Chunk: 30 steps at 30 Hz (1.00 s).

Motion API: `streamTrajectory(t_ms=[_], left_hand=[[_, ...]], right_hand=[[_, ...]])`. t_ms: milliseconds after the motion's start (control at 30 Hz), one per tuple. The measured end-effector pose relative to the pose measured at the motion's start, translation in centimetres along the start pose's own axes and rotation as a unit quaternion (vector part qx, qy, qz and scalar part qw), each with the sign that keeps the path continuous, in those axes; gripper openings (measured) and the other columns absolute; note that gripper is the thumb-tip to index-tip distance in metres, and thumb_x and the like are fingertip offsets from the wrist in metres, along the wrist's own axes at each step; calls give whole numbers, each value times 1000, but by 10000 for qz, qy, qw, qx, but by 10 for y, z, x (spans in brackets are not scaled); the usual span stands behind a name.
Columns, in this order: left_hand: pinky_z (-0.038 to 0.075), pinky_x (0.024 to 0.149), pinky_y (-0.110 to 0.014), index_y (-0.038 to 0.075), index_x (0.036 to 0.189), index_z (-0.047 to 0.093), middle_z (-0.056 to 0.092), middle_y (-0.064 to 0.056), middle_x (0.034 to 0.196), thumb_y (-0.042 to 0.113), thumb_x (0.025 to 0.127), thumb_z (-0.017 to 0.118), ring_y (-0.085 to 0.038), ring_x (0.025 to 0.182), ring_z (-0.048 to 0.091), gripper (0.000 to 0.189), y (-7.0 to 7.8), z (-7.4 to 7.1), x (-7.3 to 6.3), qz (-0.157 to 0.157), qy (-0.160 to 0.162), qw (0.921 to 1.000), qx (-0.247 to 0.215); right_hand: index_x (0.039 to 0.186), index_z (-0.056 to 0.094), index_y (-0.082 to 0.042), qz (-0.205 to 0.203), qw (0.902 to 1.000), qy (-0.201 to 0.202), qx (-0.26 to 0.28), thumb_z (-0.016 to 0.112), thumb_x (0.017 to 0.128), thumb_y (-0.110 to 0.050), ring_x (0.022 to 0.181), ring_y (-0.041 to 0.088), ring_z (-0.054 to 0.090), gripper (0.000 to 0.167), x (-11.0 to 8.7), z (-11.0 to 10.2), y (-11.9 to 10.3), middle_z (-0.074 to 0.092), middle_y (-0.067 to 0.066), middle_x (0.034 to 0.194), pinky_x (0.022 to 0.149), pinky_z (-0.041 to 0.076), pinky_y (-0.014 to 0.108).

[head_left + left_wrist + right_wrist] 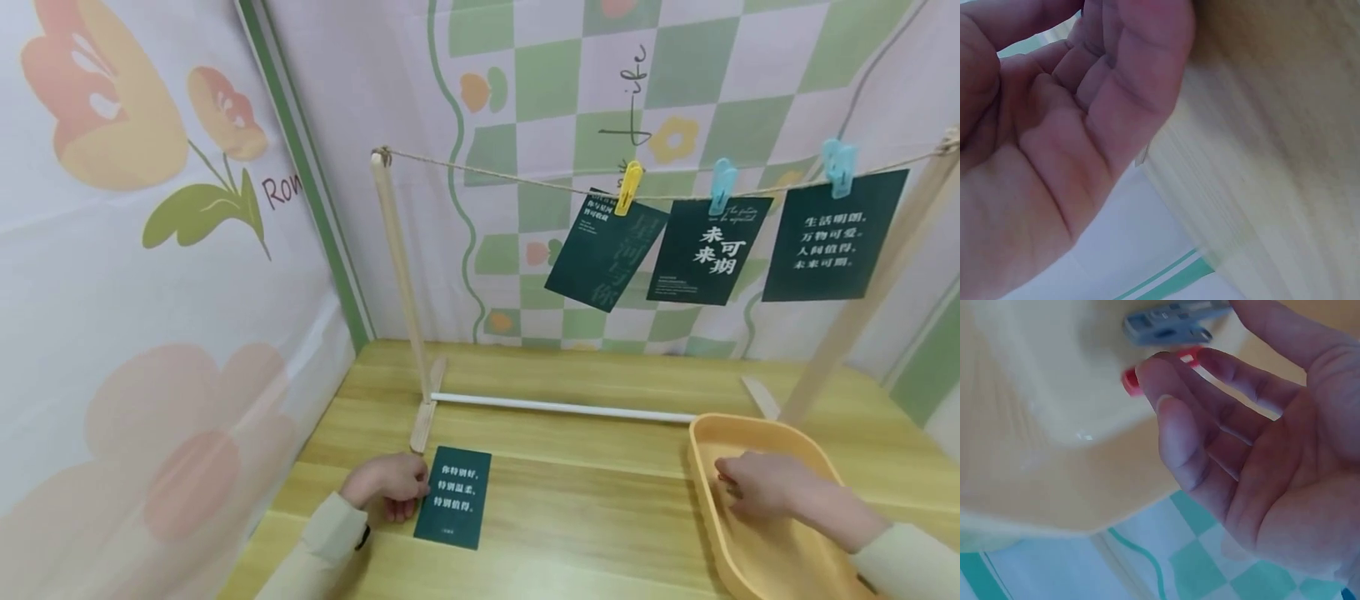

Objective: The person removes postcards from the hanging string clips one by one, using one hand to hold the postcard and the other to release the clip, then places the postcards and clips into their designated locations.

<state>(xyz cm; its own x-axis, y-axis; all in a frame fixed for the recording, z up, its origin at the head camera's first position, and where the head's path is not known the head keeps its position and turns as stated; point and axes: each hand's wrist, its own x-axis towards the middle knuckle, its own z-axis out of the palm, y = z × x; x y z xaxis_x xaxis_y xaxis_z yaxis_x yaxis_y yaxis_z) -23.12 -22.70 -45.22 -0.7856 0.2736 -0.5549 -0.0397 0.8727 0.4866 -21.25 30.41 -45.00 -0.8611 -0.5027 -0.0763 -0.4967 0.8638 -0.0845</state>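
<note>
A dark green card (453, 498) with white lettering lies on the wooden table. At its left edge, my left hand (388, 487) pinches the card with thumb and curled fingers; the left wrist view shows mainly the palm and bent fingers. My right hand (765, 483) reaches down into an orange tray (705, 517). Close to its fingertips in the right wrist view are a red clip (1130, 382), partly hidden behind the fingers, and a blue clothespin (1147, 328). The right thumb stands apart from the bent fingers.
A twine line (495, 174) runs between two wooden posts. Three green cards hang from it by a yellow clothespin (629, 187) and two blue ones. A white rod (562, 407) spans the stand's base behind the card. Printed fabric covers the walls.
</note>
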Motion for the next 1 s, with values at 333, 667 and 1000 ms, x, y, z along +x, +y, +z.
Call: streamTrajectory(t_ms=[333, 667, 1000], left_hand=[[49, 45, -25, 8, 80, 57, 63, -7, 62, 12, 99, 55, -16, 49, 60, 19, -2, 0, -1, 119, -25, 9999, -41], [47, 45, -27, 6, 83, 57, 63, -8, 62, 9, 98, 51, -18, 50, 59, 17, -3, -3, 2, 622, 407, 9970, -202], [47, 52, -27, 2, 91, 62, 61, -4, 68, 14, 101, 49, -13, 59, 57, 20, 19, -19, 14, 1664, 1803, 9687, -377]], right_hand=[[73, 51, -22, -492, 9967, 645, 26, 78, 81, -27, 54, -4, 32, 29, 2, -31, 5, 41, -17, 59, 50, 31, 20], [76, 56, -23, -245, 9724, 1818, 1439, 64, 94, -9, 48, -6, 38, 24, 18, -51, -12, 42, -17, 58, 45, 36, 19], [89, 66, -17, 196, 9428, 2675, 1981, 59, 98, -16, 53, 2, 50, 12, 24, -81, -25, 57, -12, 66, 49, 43, 22]])
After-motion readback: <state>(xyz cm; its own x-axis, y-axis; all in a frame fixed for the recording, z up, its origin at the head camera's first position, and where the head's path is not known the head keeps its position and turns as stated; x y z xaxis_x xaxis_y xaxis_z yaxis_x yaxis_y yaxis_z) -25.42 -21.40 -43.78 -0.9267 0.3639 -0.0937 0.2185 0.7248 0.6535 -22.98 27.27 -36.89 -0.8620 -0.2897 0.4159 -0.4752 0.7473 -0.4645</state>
